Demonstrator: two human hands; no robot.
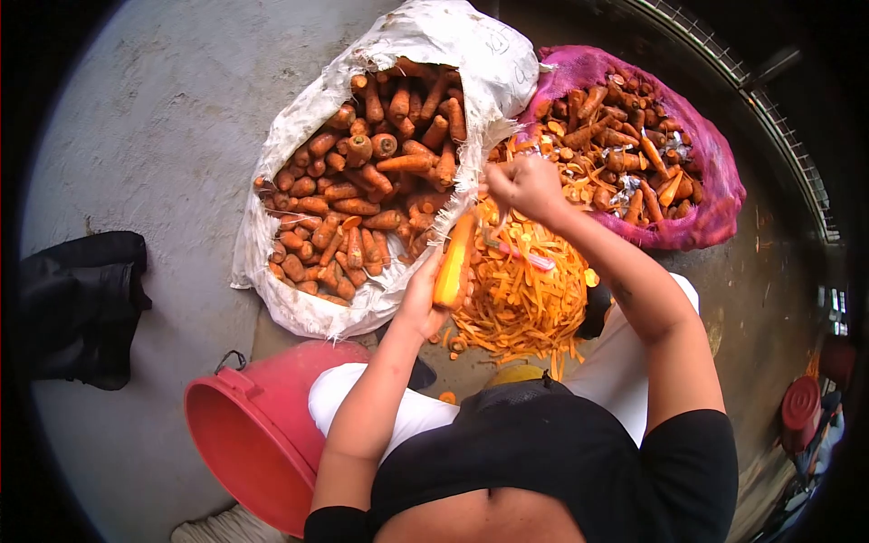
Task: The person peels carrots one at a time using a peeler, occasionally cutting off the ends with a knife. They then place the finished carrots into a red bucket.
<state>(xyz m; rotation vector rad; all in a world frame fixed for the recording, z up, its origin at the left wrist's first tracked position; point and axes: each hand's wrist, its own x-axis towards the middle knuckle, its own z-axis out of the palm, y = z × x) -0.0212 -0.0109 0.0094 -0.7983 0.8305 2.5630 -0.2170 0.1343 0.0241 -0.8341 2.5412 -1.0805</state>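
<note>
Carrot (454,258) in left hand (424,303)

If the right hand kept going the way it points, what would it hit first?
Probably the right hand meets the rim of the white sack, then the unpeeled carrots inside; depth is unclear.

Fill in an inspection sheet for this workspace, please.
Surface: grey concrete floor.
Work items: peeled carrot; white sack of unpeeled carrots; pink mesh sack of carrots.
Clutter: peelings pile; red bucket; black bag.
Hands: left hand grips the peeled carrot; right hand closed, contents unclear.
Cables: nothing seen.
Surroundings: metal grating along the edge.
</note>
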